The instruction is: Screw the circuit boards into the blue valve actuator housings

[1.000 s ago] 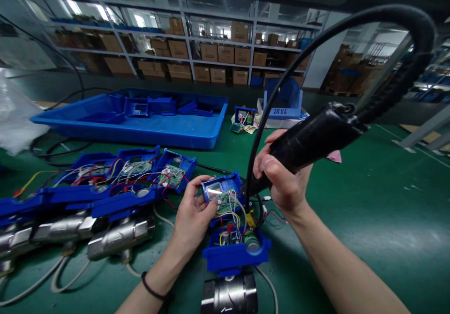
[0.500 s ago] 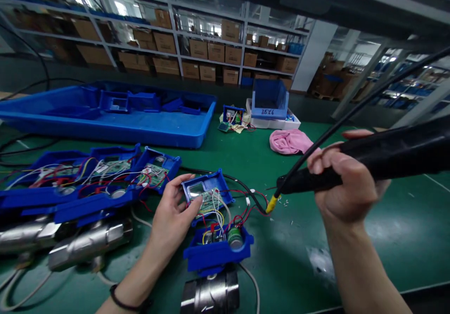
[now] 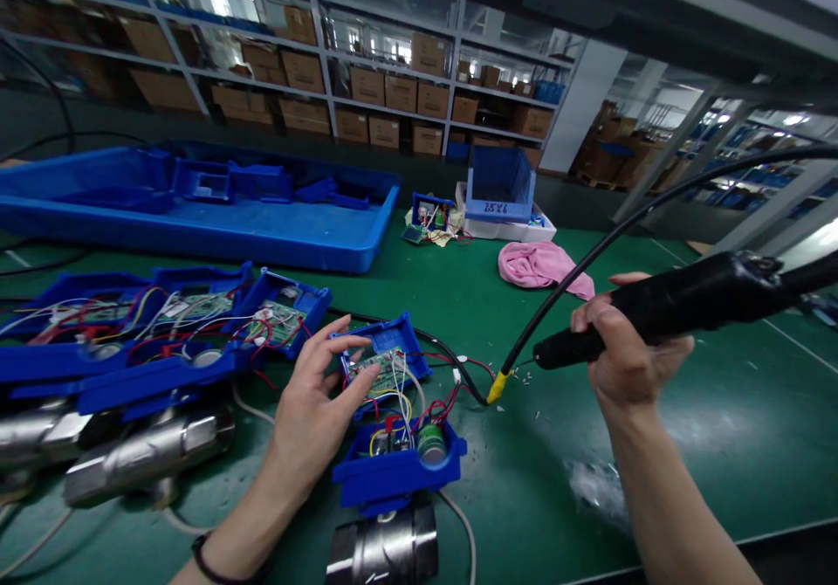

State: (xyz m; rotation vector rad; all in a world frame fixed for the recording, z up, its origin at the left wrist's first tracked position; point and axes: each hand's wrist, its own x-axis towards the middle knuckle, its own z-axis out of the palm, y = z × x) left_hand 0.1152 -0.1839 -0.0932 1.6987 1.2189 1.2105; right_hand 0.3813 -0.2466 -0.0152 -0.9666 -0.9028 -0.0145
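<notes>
My right hand [image 3: 625, 354] is closed around a black powered tool [image 3: 661, 310] with a hose running off to the upper right. The tool's tip points left, just right of a yellow-ended black cable [image 3: 496, 387] on the green mat. My left hand [image 3: 314, 410] rests with fingers spread against a small circuit board [image 3: 380, 371] inside an open blue housing lid [image 3: 386, 345]. Coloured wires run from the board into the blue housing [image 3: 396, 467], which sits on a metal valve body [image 3: 383, 550].
More open blue housings [image 3: 163, 332] with wiring on metal valves [image 3: 118, 458] lie at the left. A large blue tray [image 3: 196, 209] holds blue parts behind them. A pink cloth [image 3: 540, 266] and a small blue bin [image 3: 501, 188] sit further back. Shelves of cardboard boxes [image 3: 393, 105] line the rear.
My right hand has carried the tool away from the housing, rightward and lower over the mat. My left hand's fingers have spread over the circuit board.
</notes>
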